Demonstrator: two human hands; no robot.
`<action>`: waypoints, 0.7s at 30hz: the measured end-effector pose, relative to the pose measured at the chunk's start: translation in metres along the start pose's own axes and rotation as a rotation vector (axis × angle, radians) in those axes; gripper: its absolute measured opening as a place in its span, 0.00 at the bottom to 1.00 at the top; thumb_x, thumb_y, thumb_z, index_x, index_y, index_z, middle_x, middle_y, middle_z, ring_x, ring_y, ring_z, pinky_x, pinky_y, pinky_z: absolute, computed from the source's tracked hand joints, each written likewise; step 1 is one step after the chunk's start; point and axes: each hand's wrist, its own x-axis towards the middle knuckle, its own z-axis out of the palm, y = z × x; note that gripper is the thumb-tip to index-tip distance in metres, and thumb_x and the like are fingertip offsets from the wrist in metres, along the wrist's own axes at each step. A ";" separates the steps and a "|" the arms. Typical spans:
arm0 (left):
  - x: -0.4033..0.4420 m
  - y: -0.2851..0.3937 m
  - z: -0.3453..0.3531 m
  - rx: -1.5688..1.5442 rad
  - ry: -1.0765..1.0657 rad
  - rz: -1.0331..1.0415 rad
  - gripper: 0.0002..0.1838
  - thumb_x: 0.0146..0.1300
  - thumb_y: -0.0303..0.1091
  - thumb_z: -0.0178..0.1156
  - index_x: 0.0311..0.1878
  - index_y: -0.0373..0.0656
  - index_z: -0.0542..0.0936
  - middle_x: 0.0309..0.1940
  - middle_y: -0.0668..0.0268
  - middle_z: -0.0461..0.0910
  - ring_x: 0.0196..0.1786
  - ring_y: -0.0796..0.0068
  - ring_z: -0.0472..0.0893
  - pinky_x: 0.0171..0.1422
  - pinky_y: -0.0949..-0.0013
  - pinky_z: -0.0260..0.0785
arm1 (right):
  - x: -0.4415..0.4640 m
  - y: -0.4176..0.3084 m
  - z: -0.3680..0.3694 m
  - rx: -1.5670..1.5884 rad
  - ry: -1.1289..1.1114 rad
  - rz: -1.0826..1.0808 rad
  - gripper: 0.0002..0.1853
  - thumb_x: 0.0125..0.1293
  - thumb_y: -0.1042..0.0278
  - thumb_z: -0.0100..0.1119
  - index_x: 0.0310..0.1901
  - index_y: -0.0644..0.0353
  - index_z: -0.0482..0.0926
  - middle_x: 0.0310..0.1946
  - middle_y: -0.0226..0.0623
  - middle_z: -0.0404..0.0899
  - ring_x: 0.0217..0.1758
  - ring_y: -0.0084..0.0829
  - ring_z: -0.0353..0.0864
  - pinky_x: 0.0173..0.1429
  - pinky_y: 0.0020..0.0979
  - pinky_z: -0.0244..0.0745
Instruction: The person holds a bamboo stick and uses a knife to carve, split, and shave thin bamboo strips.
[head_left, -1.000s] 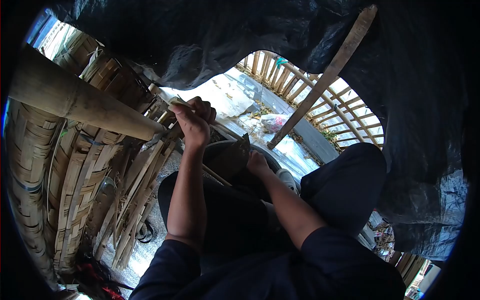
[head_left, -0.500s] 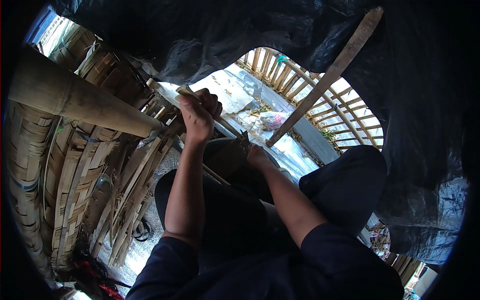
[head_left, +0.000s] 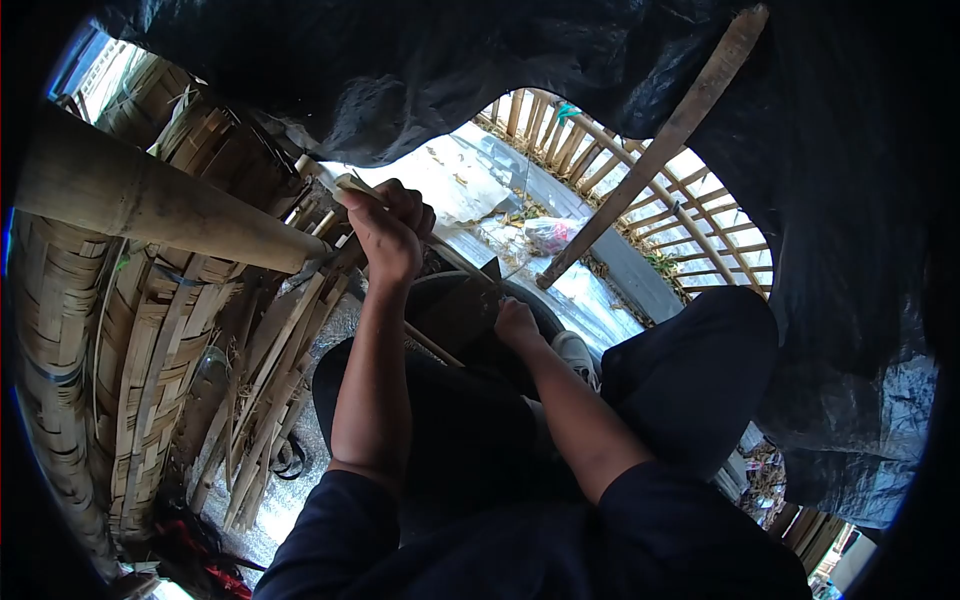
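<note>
My left hand (head_left: 388,235) is raised and closed around a pale bamboo strip (head_left: 357,187), whose end sticks out above the thumb. From the other side of the fist, the strip seems to slant down towards my right hand. My right hand (head_left: 517,322) is closed lower down, between my knees. It grips the right end of a flat, dark, blade-like piece (head_left: 455,308) with a pointed upper corner; its handle, if any, is hidden. Beneath this piece is a dark round tub (head_left: 427,287), its inside in shadow. A thin stick (head_left: 434,345) lies under my left forearm.
A thick bamboo pole (head_left: 170,205) juts in from the left above woven bamboo (head_left: 60,330) and a stack of split bamboo (head_left: 275,390). A wooden post (head_left: 660,150) slants before a slatted fence (head_left: 690,215). Black plastic sheeting (head_left: 830,250) hangs overhead and right.
My left hand has shifted slightly left with the bamboo strip. The dark flat piece shows more of its face, and more of my shoe and the tub rim is visible.
</note>
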 end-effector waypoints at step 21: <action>-0.029 0.008 -0.007 -0.005 -0.265 0.054 0.38 0.56 0.78 0.28 0.16 0.48 0.55 0.10 0.77 0.47 0.14 0.84 0.46 0.20 0.74 0.37 | -0.013 -0.027 -0.017 0.051 0.148 0.071 0.18 0.69 0.60 0.41 0.38 0.70 0.73 0.35 0.61 0.78 0.43 0.57 0.79 0.50 0.48 0.73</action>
